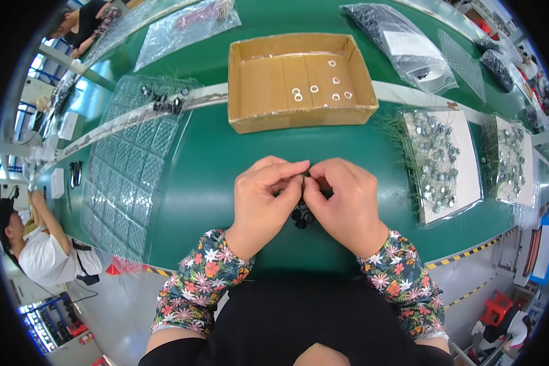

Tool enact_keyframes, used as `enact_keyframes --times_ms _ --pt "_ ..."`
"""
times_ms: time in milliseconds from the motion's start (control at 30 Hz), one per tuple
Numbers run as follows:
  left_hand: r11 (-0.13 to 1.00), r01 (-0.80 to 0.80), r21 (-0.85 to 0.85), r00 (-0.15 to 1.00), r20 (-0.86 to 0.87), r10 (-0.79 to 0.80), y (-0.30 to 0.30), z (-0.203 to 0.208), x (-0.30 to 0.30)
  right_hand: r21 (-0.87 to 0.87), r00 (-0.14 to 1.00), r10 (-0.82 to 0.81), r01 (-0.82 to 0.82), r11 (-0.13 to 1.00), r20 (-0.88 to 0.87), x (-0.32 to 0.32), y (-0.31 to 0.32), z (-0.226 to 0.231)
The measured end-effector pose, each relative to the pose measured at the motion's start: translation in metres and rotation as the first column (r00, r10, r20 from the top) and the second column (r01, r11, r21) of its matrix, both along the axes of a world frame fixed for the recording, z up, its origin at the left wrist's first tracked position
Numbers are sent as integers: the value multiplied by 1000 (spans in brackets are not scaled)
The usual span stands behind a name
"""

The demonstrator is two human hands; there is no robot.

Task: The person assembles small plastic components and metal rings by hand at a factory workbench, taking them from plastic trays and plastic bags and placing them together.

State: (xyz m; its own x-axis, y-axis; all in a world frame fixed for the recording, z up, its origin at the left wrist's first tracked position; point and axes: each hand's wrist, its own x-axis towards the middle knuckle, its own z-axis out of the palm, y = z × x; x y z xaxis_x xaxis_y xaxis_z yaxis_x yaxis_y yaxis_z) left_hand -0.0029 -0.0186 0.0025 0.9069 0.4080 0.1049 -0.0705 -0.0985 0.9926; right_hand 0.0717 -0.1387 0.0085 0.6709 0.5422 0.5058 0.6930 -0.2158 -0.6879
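Note:
My left hand and my right hand meet above the green table, their thumbs and forefingers pinched together. Between the fingertips shows a bit of a small dark part; its kind is too covered to make out. Just below, partly hidden by my hands, several small black round parts lie in a little heap on the table. Beyond my hands stands an open cardboard box, with several small white rings scattered on its bottom.
On the left lies a clear plastic compartment tray with black parts at its far end. To the right, two white boards carry small round parts with thin green wires. Plastic bags lie at the back. Another person sits at left.

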Motion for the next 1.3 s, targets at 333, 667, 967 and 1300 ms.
enact_keyframes --times_ms 333,667,967,1300 --pt "998 -33 61 999 38 31 -1 3 1 -39 994 1 4 999 108 0 1 1" --pt "989 135 -55 990 -24 -137 15 6 3 38 946 61 -52 998 -318 7 -1 1" --pt "958 219 -187 972 -45 -231 24 12 2 71 889 94 -69 995 -448 9 -9 14" --pt "895 220 -387 969 -17 -245 27 15 2 39 989 92 -88 995 -119 8 -12 15"
